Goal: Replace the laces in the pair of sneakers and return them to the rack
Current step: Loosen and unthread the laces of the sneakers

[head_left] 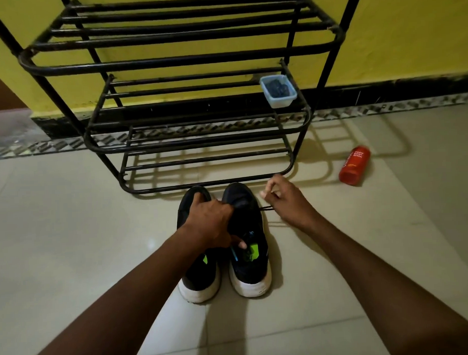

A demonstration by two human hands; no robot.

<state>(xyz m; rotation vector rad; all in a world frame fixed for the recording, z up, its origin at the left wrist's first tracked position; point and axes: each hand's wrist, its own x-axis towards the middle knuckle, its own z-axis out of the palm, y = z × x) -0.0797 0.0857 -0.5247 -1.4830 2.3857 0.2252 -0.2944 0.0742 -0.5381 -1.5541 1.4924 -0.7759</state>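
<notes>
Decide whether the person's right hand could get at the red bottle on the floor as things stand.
Probably yes: only bare floor lies between the right hand and the red bottle beside the rack. But the hand pinches a lace from the sneaker, so it must let go first.

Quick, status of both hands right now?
Left hand: closed, gripping the sneakers.
Right hand: closed, pinching the black lace.

Things by the wall, counted.
There are two sneakers [200, 280], one lace [265, 208], two hands, a left hand [210, 223] and a right hand [284, 199], one rack [154, 63], one plastic tub [277, 92] and one red bottle [354, 165].
</notes>
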